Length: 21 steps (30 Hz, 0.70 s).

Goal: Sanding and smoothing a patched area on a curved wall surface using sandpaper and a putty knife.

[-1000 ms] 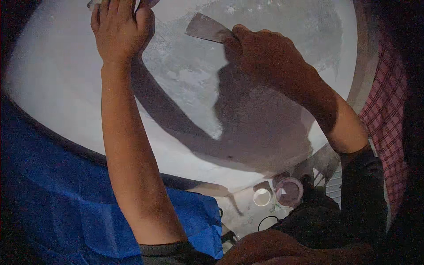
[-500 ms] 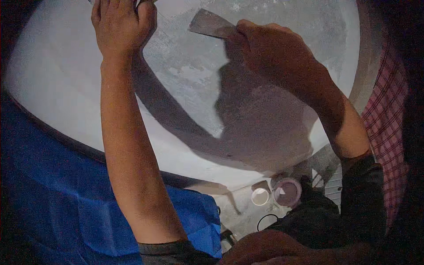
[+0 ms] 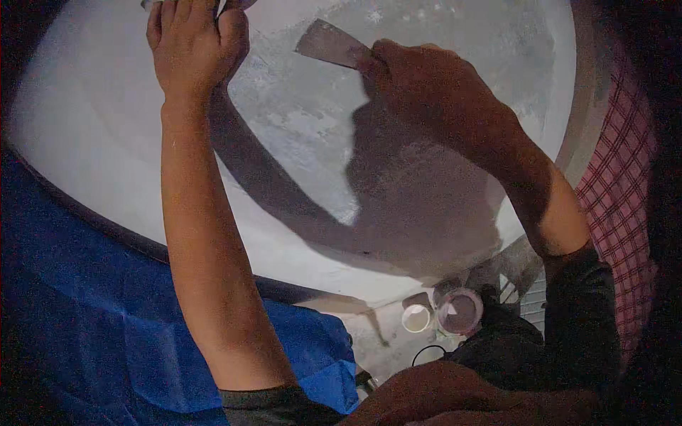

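— How many hands are at the wall?
— Two: the left hand up at the top edge, the right hand closed around a tool.
— And tools?
— One flat scraper, its blade against the one pale wall.
— Anything on the ground?
— Two round containers side by side: one small white cup, one larger tub. One blue sheet and one red checked cloth — nothing else I can count
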{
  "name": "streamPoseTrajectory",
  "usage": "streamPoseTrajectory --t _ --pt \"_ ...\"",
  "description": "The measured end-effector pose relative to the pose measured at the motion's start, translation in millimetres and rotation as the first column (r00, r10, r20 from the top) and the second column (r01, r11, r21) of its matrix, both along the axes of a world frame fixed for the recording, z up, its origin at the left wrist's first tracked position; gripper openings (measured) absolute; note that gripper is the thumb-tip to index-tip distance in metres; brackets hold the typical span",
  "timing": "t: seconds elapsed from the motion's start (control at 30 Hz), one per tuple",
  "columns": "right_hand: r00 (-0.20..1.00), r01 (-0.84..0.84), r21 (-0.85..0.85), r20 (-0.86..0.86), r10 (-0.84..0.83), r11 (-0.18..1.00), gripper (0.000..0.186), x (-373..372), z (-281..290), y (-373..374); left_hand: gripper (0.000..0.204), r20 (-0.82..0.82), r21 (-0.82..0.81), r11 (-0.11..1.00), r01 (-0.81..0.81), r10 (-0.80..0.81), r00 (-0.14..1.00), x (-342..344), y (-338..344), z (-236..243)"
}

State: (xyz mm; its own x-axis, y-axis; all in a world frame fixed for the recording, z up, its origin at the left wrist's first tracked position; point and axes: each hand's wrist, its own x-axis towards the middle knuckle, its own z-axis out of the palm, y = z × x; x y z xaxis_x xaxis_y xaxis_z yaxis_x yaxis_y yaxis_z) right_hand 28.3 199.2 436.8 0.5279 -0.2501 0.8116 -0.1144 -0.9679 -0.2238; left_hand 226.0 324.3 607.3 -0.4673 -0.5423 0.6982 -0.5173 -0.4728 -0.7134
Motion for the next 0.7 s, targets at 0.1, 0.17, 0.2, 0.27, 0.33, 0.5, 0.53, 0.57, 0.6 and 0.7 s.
streamPoseTrajectory --t 0.1,0.17,0.2,0.27,0.33,0.5,0.53,0.57,0.6,0.7 --pt "0.998 0.054 -0.145 -0.006 -0.055 0.988 0.034 6.5 3.7 -2.9 0.060 0.036 -0.025 1.000 0.003 -0.002 0.999 -0.4 1.5 -0.9" --pt "0.998 0.033 -0.010 -0.058 -0.034 0.999 0.035 5.2 3.2 -5.0 0.061 0.042 -0.014 1.000 0.011 -0.010 0.999 -3.8 0.7 -0.4" --pt "0.995 -0.029 0.082 -0.093 0.037 0.996 0.035 5.7 3.8 -5.9 0.061 0.053 -0.009 1.000 0.022 -0.022 0.998 -3.3 0.7 0.3" --pt "1.000 0.010 0.066 -0.028 -0.008 0.998 0.036 -1.3 4.5 -10.7 0.062 0.039 -0.002 1.000 0.003 -0.003 0.999 -8.5 -2.0 2.3" --pt "0.999 -0.004 0.019 0.034 0.003 1.000 0.038 -6.3 3.7 -12.2 0.062 0.015 0.014 1.000 -0.022 0.022 1.000 -13.0 -3.3 2.8" --pt "1.000 0.010 -0.021 -0.018 -0.010 1.000 0.038 -8.4 -1.9 -10.0 0.063 -0.005 0.011 1.000 -0.013 0.013 1.000 -13.8 -3.9 -0.1" --pt "1.000 0.009 -0.014 -0.017 -0.009 1.000 0.038 -7.3 -2.7 -9.3 0.063 -0.004 0.017 1.000 -0.015 0.015 1.000 -13.3 -4.6 -0.4" --pt "1.000 0.008 0.017 0.000 -0.008 1.000 0.037 -6.1 -3.0 -9.0 0.063 0.003 0.023 1.000 -0.004 0.004 1.000 -11.7 -5.4 -0.3" --pt "1.000 0.007 0.043 0.017 -0.008 0.999 0.037 -5.0 -3.2 -8.6 0.063 0.011 0.023 1.000 0.007 -0.007 1.000 -10.6 -6.0 -0.3" --pt "0.998 0.012 0.117 -0.064 -0.004 0.993 0.036 -4.6 -2.7 -8.7 0.062 0.070 0.008 0.998 0.068 -0.068 0.995 -9.1 -7.9 0.4"
